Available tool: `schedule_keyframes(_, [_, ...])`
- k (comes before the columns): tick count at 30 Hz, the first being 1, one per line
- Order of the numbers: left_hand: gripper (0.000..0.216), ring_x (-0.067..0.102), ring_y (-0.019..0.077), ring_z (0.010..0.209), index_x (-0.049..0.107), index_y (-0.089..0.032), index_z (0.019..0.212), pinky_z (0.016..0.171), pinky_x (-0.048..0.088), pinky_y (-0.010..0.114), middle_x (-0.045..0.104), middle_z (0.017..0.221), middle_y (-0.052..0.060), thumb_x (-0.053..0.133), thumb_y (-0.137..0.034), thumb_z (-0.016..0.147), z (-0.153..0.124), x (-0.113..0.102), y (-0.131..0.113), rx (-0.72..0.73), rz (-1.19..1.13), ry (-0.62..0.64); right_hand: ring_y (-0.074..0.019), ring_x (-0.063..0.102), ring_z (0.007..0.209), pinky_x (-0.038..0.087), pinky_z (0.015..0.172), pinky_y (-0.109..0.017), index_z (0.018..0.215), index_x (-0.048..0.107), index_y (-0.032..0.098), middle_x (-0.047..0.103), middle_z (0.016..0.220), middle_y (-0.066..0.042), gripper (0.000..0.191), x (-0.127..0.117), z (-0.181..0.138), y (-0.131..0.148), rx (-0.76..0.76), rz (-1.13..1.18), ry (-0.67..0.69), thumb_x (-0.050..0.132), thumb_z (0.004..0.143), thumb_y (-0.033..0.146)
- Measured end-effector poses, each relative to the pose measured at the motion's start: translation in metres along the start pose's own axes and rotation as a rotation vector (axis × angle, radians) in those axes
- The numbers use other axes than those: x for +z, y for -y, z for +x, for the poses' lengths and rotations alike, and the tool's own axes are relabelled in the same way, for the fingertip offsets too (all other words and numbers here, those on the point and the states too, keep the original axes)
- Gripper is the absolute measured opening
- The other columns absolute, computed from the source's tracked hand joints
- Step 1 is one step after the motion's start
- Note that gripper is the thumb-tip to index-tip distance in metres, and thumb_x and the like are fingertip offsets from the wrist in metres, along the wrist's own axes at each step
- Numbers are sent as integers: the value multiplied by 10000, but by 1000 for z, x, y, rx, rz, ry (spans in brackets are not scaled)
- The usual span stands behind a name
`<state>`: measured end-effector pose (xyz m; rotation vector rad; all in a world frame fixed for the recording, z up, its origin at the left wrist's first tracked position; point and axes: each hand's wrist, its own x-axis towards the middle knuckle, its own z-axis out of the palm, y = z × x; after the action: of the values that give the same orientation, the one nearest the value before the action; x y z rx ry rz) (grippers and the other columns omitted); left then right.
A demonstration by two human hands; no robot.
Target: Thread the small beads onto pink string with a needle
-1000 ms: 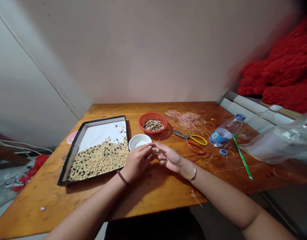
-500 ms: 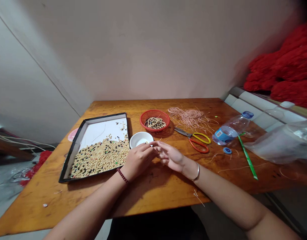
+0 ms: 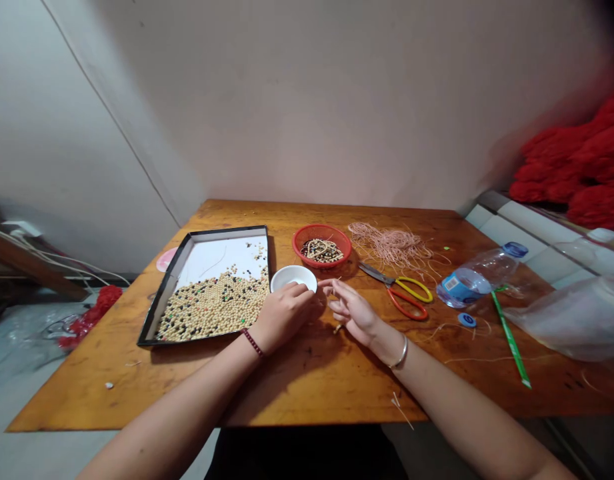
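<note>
left fingers [image 3: 301, 295] bending by the bowl [image 3: 291, 272], right fingers [image 3: 345, 293] curling nearby, cannot tell what either is holding; loose beads [image 3: 214, 307] lying in the tray [image 3: 217, 259], left of the bowl, on the surface [image 3: 297, 400]

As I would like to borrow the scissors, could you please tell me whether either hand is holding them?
No, the scissors lie on the wooden table, apart from the left hand and the right hand.

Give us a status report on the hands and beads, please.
Left hand at white bowl, right hand close by; grips unclear. Loose beads in black-edged tray, more in red basket. Scissors beyond right hand, apparently not in the way.
</note>
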<state>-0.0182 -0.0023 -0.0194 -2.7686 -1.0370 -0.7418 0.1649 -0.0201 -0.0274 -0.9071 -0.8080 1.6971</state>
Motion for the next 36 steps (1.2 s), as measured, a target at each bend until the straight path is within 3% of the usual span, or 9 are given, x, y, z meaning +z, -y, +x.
schedule_keyframes(8, [205,577,169,808,622,-193,864,695,455,278,632,848,46,453,-275,947,-2,-7,3,-70,-16,15,-13,154,417,99,397,-193,964,643,214,520,749,37,300,3,4,-3,-42,17,-29,696,736,401])
schedule_keyframes(15, [186,580,166,804,607,-198,849,669,446,263,630,825,31,486,-310,935,-2,-6,3,-83,-22,56,-46,97,445,68,423,-205,794,509,192,259,595,89,290,1,7,0,-50,-32,60,623,779,459])
schedule_keyframes(18, [167,582,164,812,606,-201,861,684,449,262,630,831,30,492,-299,933,-2,-5,5,-99,-27,55,-64,226,467,184,439,-204,789,495,197,336,605,76,229,0,9,-4,-142,-292,58,608,780,395])
schedule_keyframes(21, [128,580,166,822,607,-205,875,693,450,265,628,831,22,503,-260,926,-2,-5,8,-108,-23,57,-116,446,648,380,623,-244,798,534,189,496,714,29,135,-2,12,-14,-347,-566,11,613,748,286])
schedule_keyframes(25, [138,572,171,828,616,-201,878,708,451,275,630,845,28,492,-234,928,-1,-7,9,-111,-31,57,-162,544,783,414,734,-290,943,561,190,603,854,-21,163,-7,14,-24,-365,-754,28,494,860,313])
schedule_keyframes(28, [174,566,172,833,627,-197,870,729,450,282,630,843,40,474,-245,937,0,-8,9,-116,-52,15,-178,551,811,399,754,-298,847,608,189,619,858,-45,259,-10,12,-21,-453,-913,77,428,921,361])
schedule_keyframes(32, [124,571,180,840,630,-203,872,739,453,298,646,851,38,534,-273,908,0,-5,10,-169,-150,-46,-175,528,731,385,699,-290,721,577,194,598,753,-34,323,-9,13,-18,-488,-881,64,415,933,376])
schedule_keyframes(36, [164,602,157,771,623,-197,892,714,476,285,671,861,28,611,-356,854,2,-3,10,-382,-437,-193,-181,524,728,382,706,-290,707,573,196,586,726,-25,310,-8,18,-19,-467,-751,35,463,902,411])
